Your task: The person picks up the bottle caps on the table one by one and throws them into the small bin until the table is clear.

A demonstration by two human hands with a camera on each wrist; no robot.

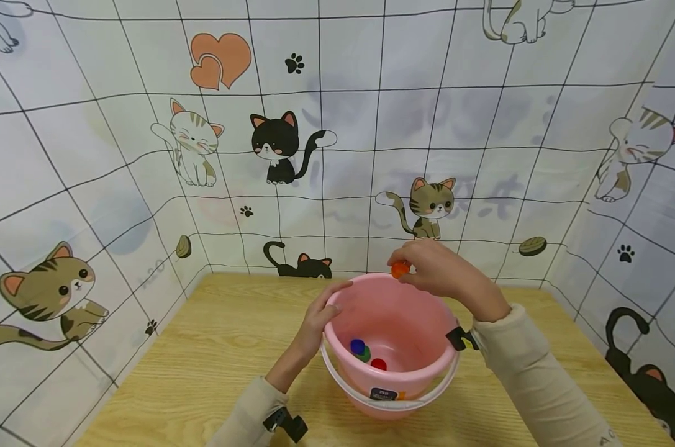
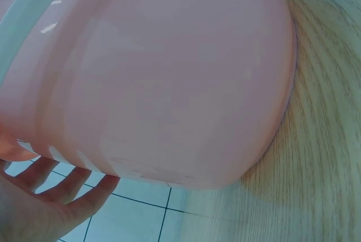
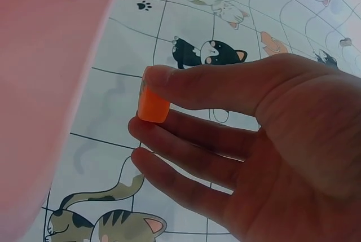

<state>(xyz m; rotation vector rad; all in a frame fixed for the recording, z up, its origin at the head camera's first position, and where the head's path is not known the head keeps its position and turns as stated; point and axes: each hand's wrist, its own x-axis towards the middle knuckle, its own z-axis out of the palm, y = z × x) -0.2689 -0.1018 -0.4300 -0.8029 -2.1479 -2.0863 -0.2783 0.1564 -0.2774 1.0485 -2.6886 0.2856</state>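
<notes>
A pink bucket [image 1: 393, 375] with a white handle [image 1: 393, 406] across its front stands upright on the wooden table. My left hand [image 1: 315, 323] grips the left side of its rim, thumb on top; in the left wrist view, the fingers [image 2: 67, 191] lie along the wall near the rim. Above the far rim, my right hand [image 1: 432, 270] pinches an orange bottle cap [image 3: 153, 105] between thumb and fingertips. Down on the bucket floor lie a blue cap [image 1: 357, 346], a partly covered green cap [image 1: 364, 355] and a red cap [image 1: 379, 364], which the near rim partly hides.
The light wooden table [image 1: 248, 329] runs back to a cloth wall [image 1: 348, 124] printed with a grid and cartoon cats. Similar cloth closes in the left and right sides. Each wrist carries a small black camera mount [image 1: 285, 424].
</notes>
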